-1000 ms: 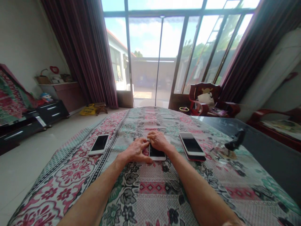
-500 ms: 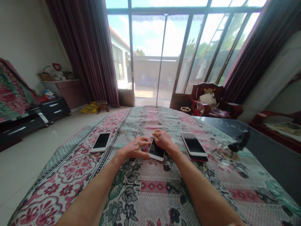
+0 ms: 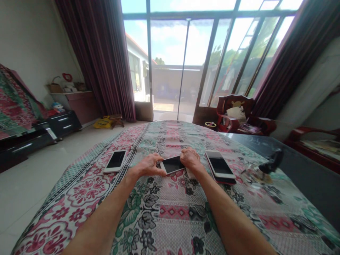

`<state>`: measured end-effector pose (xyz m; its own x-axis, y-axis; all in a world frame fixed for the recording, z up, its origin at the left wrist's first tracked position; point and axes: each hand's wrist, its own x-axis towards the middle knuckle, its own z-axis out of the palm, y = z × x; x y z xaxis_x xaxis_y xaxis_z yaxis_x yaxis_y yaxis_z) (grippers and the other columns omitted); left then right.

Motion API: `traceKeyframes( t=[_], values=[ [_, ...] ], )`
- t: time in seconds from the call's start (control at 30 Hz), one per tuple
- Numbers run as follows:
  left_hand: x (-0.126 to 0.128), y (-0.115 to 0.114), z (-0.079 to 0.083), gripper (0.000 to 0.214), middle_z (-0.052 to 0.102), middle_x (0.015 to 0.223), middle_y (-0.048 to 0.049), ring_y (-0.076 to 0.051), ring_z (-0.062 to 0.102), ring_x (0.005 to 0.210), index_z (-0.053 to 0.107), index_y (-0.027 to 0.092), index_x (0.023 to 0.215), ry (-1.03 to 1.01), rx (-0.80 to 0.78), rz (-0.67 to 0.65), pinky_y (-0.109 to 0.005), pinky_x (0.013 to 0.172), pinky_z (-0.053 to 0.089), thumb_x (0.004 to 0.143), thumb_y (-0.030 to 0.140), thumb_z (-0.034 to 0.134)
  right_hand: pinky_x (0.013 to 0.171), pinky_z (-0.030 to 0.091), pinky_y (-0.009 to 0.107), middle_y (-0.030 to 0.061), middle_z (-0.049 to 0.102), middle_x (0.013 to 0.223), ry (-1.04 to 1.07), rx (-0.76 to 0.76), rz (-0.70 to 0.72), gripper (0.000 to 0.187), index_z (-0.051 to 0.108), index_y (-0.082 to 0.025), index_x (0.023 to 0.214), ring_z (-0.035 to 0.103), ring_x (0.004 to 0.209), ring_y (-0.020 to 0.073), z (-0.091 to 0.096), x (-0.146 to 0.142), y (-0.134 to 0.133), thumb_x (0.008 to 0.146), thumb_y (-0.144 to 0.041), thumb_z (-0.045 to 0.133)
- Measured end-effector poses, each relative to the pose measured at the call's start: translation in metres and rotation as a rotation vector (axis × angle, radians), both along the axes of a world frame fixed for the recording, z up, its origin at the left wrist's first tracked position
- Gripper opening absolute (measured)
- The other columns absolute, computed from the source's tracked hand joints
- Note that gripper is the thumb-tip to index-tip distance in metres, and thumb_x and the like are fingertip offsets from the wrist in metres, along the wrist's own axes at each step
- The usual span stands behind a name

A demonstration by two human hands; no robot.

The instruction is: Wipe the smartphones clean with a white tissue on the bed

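Note:
A white smartphone [image 3: 172, 164] with a dark screen is held crosswise just above the flowered cloth [image 3: 170, 216]. My left hand [image 3: 147, 165] pinches its left end, fingers closed on the edge. My right hand [image 3: 190, 159] grips its right end in a closed fist. To the left lies a second white phone [image 3: 115, 160] flat on the cloth. On the right, a white phone [image 3: 220, 165] lies on top of a dark red phone [image 3: 223, 180], close to my right wrist.
A dark object [image 3: 270, 163] rests on the cloth's right side, beside a black tabletop [image 3: 305, 177]. Red wooden chairs [image 3: 233, 115] stand by the glass doors [image 3: 186, 60]. Low dark drawers [image 3: 62, 124] line the left wall. The pale floor [image 3: 29, 177] is on the left.
The middle phone lay lengthwise on the cloth under both hands; it has been lifted and turned to lie crosswise, held at each end. The view has shifted slightly.

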<state>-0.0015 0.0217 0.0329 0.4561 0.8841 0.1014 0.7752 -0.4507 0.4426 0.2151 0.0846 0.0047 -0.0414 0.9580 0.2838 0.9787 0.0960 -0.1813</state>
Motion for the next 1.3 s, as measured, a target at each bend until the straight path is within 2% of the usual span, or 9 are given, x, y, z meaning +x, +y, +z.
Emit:
traceKeyframes(
  t=[0.17, 0.27, 0.43, 0.6, 0.77, 0.87, 1.03, 1.3],
  values=[
    [-0.001, 0.009, -0.017, 0.038, 0.063, 0.109, -0.0049, -0.020, 0.059, 0.099, 0.066, 0.023, 0.110, -0.038, 0.110, 0.079, -0.029, 0.089, 0.046, 0.075, 0.038, 0.064, 0.070, 0.040, 0.028, 0.0116, 0.066, 0.096, -0.028, 0.017, 0.027, 0.023, 0.069, -0.019, 0.084, 0.057, 0.092, 0.0237, 0.000, 0.001, 0.000, 0.084, -0.017, 0.046],
    [-0.001, 0.014, -0.027, 0.044, 0.060, 0.118, -0.0065, -0.024, 0.055, 0.110, 0.063, 0.022, 0.115, -0.034, 0.173, 0.138, -0.034, 0.097, 0.042, 0.075, 0.040, 0.065, 0.074, 0.040, 0.029, 0.0109, 0.067, 0.096, -0.035, 0.021, 0.042, 0.024, 0.069, -0.020, 0.084, 0.057, 0.092, 0.0237, 0.002, -0.001, -0.004, 0.086, -0.019, 0.045],
    [0.001, 0.016, -0.033, 0.045, 0.056, 0.124, -0.0069, -0.026, 0.052, 0.113, 0.064, 0.024, 0.117, 0.024, 0.185, 0.161, -0.039, 0.098, 0.042, 0.077, 0.044, 0.062, 0.076, 0.040, 0.029, 0.0104, 0.067, 0.098, -0.027, 0.018, 0.105, 0.029, 0.070, -0.020, 0.083, 0.058, 0.091, 0.0225, 0.004, -0.010, -0.008, 0.090, -0.027, 0.043],
    [0.000, 0.020, -0.035, 0.047, 0.058, 0.121, -0.0056, -0.025, 0.053, 0.110, 0.066, 0.025, 0.117, 0.002, 0.178, 0.165, -0.038, 0.099, 0.042, 0.074, 0.045, 0.065, 0.083, 0.040, 0.027, 0.0085, 0.067, 0.102, 0.006, 0.028, 0.299, 0.026, 0.073, -0.020, 0.086, 0.059, 0.094, 0.0199, 0.005, -0.024, -0.011, 0.087, -0.021, 0.047],
    [-0.002, 0.024, -0.039, 0.049, 0.060, 0.120, -0.0034, -0.023, 0.053, 0.108, 0.068, 0.026, 0.114, -0.040, 0.166, 0.191, -0.034, 0.098, 0.042, 0.070, 0.046, 0.069, 0.087, 0.039, 0.023, 0.0056, 0.068, 0.104, 0.145, 0.056, 0.541, 0.028, 0.072, -0.021, 0.100, 0.061, 0.095, 0.0164, 0.003, -0.035, -0.016, 0.091, -0.019, 0.046],
    [-0.001, 0.025, -0.040, 0.047, 0.061, 0.120, -0.0018, -0.022, 0.054, 0.107, 0.068, 0.028, 0.114, -0.040, 0.174, 0.196, -0.033, 0.096, 0.043, 0.070, 0.045, 0.070, 0.084, 0.040, 0.021, 0.0059, 0.069, 0.104, 0.176, 0.054, 0.599, 0.027, 0.071, -0.019, 0.103, 0.062, 0.093, 0.0152, 0.003, -0.040, -0.019, 0.091, -0.018, 0.046],
    [-0.001, 0.025, -0.041, 0.046, 0.061, 0.116, -0.0025, -0.022, 0.055, 0.105, 0.068, 0.029, 0.114, 0.001, 0.226, 0.178, -0.034, 0.096, 0.043, 0.072, 0.046, 0.068, 0.082, 0.041, 0.022, 0.0069, 0.070, 0.102, 0.116, 0.008, 0.496, 0.028, 0.072, -0.020, 0.095, 0.063, 0.091, 0.0159, 0.009, -0.040, -0.023, 0.092, -0.021, 0.045],
    [-0.003, 0.027, -0.046, 0.047, 0.059, 0.117, -0.0047, -0.023, 0.054, 0.105, 0.068, 0.027, 0.116, 0.004, 0.242, 0.152, -0.036, 0.097, 0.043, 0.073, 0.046, 0.067, 0.077, 0.043, 0.028, 0.0107, 0.071, 0.099, 0.094, -0.003, 0.108, 0.027, 0.074, -0.017, 0.093, 0.064, 0.092, 0.0219, 0.017, -0.012, -0.019, 0.083, -0.021, 0.049]
  ],
)
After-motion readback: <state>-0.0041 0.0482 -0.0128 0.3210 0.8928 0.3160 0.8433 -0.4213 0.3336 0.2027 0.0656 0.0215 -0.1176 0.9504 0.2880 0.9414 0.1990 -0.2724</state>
